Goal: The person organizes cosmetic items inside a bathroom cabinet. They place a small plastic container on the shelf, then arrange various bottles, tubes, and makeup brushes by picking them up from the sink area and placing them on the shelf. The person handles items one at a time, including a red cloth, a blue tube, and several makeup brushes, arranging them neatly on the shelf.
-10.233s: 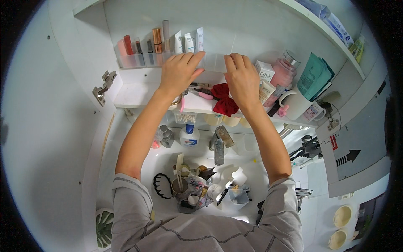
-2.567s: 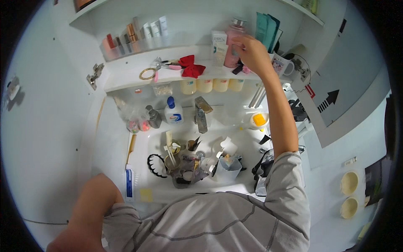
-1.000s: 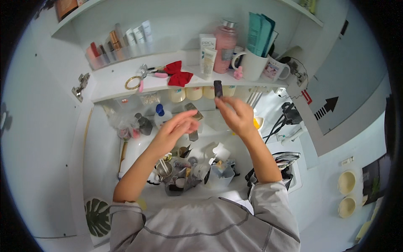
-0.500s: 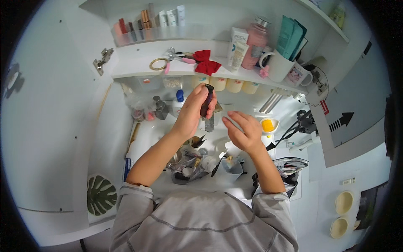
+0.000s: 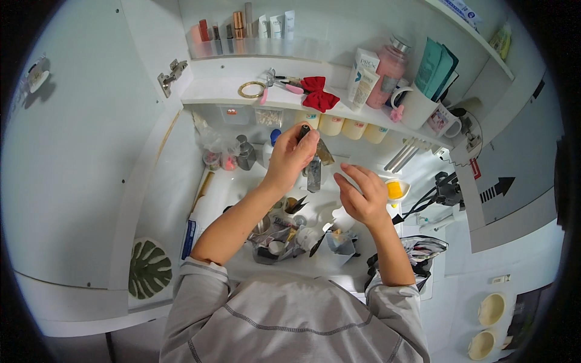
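My left hand (image 5: 290,156) is raised over the middle of the counter, its fingers closed around a dark slim tube (image 5: 304,129) whose black end pokes out above the thumb. Just below the fist shows a clear greyish bottle-like piece (image 5: 313,175); I cannot tell whether it belongs to the tube. A brownish flat piece (image 5: 326,153) appears right beside the knuckles. To the right, my right hand (image 5: 365,196) hovers open, fingers apart and holding nothing.
Above, a white shelf carries a red bow (image 5: 319,95), a gold ring-shaped bangle (image 5: 251,90) and a white mug (image 5: 416,106). Below the hands lie a cluttered plastic bag (image 5: 273,245) and a translucent bin (image 5: 341,247). A cabinet door (image 5: 78,151) stands at left.
The whole scene has shifted right in the picture. My left fingers now cover more of the dark tube, and the brownish piece shows more. My right hand stays open.
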Available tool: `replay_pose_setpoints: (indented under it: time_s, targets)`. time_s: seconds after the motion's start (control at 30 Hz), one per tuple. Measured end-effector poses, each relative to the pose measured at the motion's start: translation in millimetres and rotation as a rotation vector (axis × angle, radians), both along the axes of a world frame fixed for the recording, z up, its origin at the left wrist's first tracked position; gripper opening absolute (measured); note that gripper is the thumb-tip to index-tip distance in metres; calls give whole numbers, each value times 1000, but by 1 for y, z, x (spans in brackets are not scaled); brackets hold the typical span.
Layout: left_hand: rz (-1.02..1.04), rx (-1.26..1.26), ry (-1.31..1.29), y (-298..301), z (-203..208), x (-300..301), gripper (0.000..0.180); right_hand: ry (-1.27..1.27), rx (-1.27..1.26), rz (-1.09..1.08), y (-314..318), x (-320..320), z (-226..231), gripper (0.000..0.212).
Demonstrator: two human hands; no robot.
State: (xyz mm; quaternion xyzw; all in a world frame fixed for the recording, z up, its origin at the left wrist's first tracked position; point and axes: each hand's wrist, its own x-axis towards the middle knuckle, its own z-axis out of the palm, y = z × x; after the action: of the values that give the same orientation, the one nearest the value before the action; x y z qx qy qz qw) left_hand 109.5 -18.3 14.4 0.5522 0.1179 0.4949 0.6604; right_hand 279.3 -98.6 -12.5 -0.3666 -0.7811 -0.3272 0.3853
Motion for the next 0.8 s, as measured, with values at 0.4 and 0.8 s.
replay_pose_setpoints:
  time_s: [0.4,0.8]
  targets:
    - [66,114,30,6,-7,-7,19,-19,-61,2,7,-4,3,33]
    - [-106,39,121,31,-23,-20,35,157,-230,9,12,-5,7,31]
